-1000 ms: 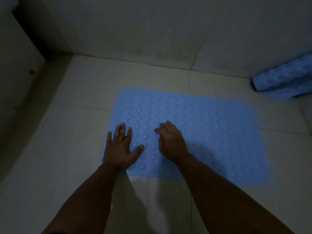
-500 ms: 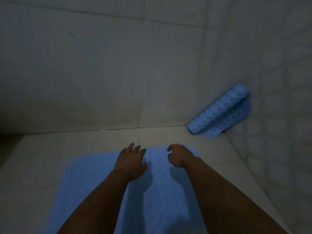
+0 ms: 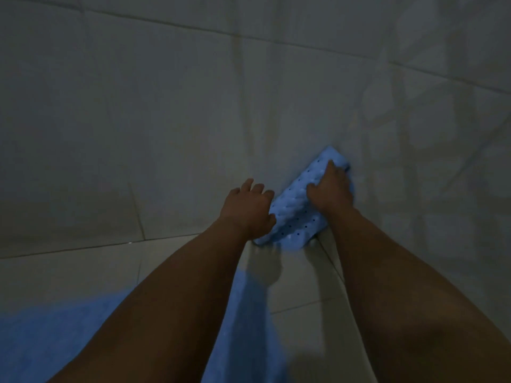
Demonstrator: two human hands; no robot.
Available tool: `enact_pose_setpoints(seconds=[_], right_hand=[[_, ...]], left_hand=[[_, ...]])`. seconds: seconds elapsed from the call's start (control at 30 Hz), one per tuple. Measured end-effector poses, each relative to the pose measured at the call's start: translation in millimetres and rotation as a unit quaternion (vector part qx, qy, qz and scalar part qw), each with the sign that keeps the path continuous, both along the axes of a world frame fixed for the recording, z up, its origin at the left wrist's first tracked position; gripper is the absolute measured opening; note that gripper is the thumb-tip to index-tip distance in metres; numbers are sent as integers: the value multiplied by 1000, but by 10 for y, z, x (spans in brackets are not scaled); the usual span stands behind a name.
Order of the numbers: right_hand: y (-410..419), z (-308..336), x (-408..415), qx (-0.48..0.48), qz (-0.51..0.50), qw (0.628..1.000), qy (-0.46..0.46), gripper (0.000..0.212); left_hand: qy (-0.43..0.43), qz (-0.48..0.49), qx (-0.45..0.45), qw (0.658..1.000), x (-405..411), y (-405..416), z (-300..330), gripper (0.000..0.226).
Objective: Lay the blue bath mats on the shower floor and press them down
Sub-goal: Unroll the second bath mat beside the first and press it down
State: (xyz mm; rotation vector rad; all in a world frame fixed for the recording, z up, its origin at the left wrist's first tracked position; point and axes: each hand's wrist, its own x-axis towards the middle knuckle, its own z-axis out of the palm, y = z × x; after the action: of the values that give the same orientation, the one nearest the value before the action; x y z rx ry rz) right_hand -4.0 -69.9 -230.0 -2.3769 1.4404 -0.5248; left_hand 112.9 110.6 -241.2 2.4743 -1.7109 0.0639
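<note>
A rolled blue bath mat [image 3: 293, 214] with small holes leans in the corner where the back wall meets the right wall. My right hand [image 3: 330, 187] lies on its upper part with fingers curled over the roll. My left hand [image 3: 250, 208] reaches its left edge, fingers bent, touching the side of the roll. A second blue mat [image 3: 47, 335] lies flat on the floor at the lower left, partly hidden under my forearms.
Pale tiled walls [image 3: 166, 106] rise close ahead and to the right. The tiled shower floor [image 3: 307, 286] shows between the flat mat and the corner. The light is dim.
Both hands left the flat mat and moved forward and right to the rolled mat in the corner. My view has swung that way too.
</note>
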Motion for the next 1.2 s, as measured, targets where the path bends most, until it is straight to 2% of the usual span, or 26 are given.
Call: enact_pose_setpoints(seconds=[0.13,0.23,0.3,0.4,0.47,0.53,0.63,0.7,0.8,0.87,0.97,1.03,1.13,1.2], right_hand=[[-453,221,117,12,-20,998,56,109],[-644,180,149,48,-13,996,79,113],[-681,158,108,9,-48,997,61,105],[-669,130,-63,-66,-65,994,56,72],[-651,86,-204,-58,-69,995,45,62],[-551,20,-268,-27,-57,998,4,63],[-308,-25,-212,-13,10,991,-130,61],[-46,29,-168,-21,64,984,-168,44],[384,128,-79,-62,141,975,-161,13],[696,231,-25,-75,186,965,-172,14],[1147,529,45,-82,215,959,-167,22],[1433,809,105,-81,243,956,-142,24],[1923,1229,289,-88,313,940,-108,19],[2232,1427,424,-104,340,930,-88,21]], left_hand=[[2,2,-27,1000,-109,-356,143,63],[-4,-6,-22,1000,-142,-427,167,63],[-9,-9,-23,1000,-129,-440,190,62],[9,9,-36,999,-63,-408,169,62],[22,19,-41,999,-55,-355,127,63],[25,27,-33,999,-64,-274,93,64],[30,31,-28,999,-80,-147,63,66],[47,23,-36,998,-105,-54,76,68],[104,1,-61,993,-165,89,227,77],[149,-3,-74,986,-173,226,390,80],[188,-1,-108,976,-19,571,676,70],[184,8,-140,973,135,885,889,72],[141,22,-158,977,408,1462,1192,92],[116,29,-176,977,568,1857,1339,97]])
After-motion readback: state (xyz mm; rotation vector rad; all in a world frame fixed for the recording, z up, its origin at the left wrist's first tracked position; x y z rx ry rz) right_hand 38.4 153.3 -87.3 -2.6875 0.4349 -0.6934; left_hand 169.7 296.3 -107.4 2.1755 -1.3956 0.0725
